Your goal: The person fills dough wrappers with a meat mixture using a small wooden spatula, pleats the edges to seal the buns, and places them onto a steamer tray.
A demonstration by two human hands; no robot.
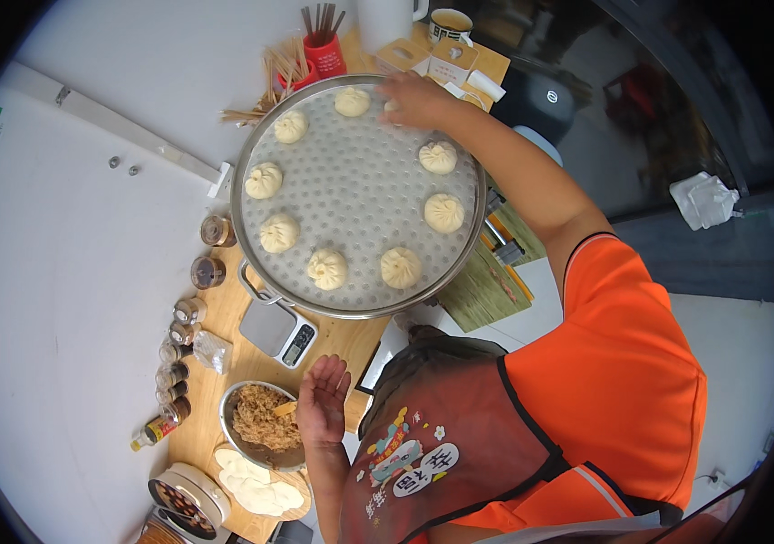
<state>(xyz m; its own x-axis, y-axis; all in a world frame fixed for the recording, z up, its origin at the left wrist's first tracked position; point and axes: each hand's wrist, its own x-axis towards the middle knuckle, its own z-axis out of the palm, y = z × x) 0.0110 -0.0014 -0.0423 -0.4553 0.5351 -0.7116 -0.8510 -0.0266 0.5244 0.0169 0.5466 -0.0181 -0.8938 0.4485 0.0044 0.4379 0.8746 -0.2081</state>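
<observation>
A large round metal steamer tray (366,197) with a perforated base carries several pleated filled buns (400,268) spaced in a ring near its rim. At the far edge of the tray, my right hand (417,102) has its fingers around a bun (392,107), which they partly cover; the hand is slightly blurred. My left hand (324,401) is held palm up with nothing in it, beside a metal bowl (225,416) of minced filling (261,416). A yellowish spatula (285,409) rests in the filling, its far end hidden by my left hand.
Flat dough wrappers (258,486) lie on a round wooden board (302,493). A kitchen scale (278,332) sits near the tray's handle (258,285). Seasoning jars (188,311) line the wall. Red chopstick holders (325,56), tissue boxes (453,61) and a mug (450,26) stand behind the tray.
</observation>
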